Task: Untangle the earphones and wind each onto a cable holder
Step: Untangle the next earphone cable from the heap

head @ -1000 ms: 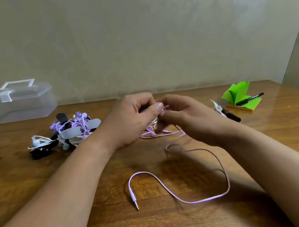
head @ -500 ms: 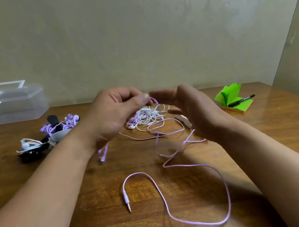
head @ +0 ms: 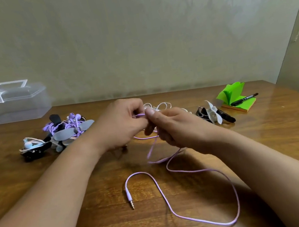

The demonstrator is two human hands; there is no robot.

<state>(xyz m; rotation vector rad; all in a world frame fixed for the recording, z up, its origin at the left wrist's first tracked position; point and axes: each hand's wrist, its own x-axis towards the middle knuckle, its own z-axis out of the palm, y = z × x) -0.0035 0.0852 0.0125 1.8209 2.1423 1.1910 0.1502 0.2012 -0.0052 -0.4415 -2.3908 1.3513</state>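
Nearest you on the table (head: pixel 286 130) lies the plug (head: pixel 129 198), its tip pointing toward you. From the plug the purple cable (head: pixel 138 173) arches away, swings back toward you to the right of the plug in one wide loop flat on the wood, then climbs off the table beyond the plug into your hands.

Your left hand (head: pixel 121 126) hangs above the table just past the plug, fingers curled in, pinching the cable at the fingertips. Your right hand (head: pixel 178 128), beyond the plug and to its right, meets it: the thumb stands up against the left fingers and the other fingers curl round the cable, which drops out below them. A short purple run shows between the two hands. How tightly either hand grips cannot be told.

Behind the hands, farther from the plug, a tangle of white earphones (head: pixel 160 106) shows partly over your knuckles.

Far left of the plug sits a heap of wound earphones (head: pixel 68 129), purple, grey and black. Far right of the plug lie two holders (head: pixel 212 111), one white, one black, touching. Beyond those is a green notepad (head: pixel 239 102) with a marker (head: pixel 244 99) on it.

Farthest from the plug, back left against the wall (head: pixel 132 37), stands a clear box (head: pixel 10 105), lid on.
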